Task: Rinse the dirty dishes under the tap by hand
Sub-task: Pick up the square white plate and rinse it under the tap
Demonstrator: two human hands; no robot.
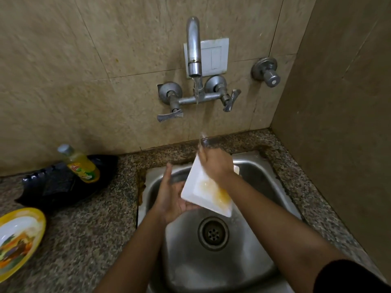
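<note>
"Where's the plate (201, 187)?"
"Over the steel sink (260, 182), twelve o'clock from the round drain (213, 233), tilted under the chrome tap (193, 45). It's square, white and glossy, with an orange smear."
"Who's got it?"
"The left hand (171, 197) cups its eight-o'clock corner, fingers curled beneath. The right hand (213, 163) lies across the top, blurred, so I can't tell its grip."
"At nine o'clock?"
"A yellow bottle (82, 166) on a black tray (53, 187)."

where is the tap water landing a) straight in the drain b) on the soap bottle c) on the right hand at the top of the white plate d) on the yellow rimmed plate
c: the stream from the tap falls onto the right hand at the upper edge of the white plate, held over the sink.
</note>
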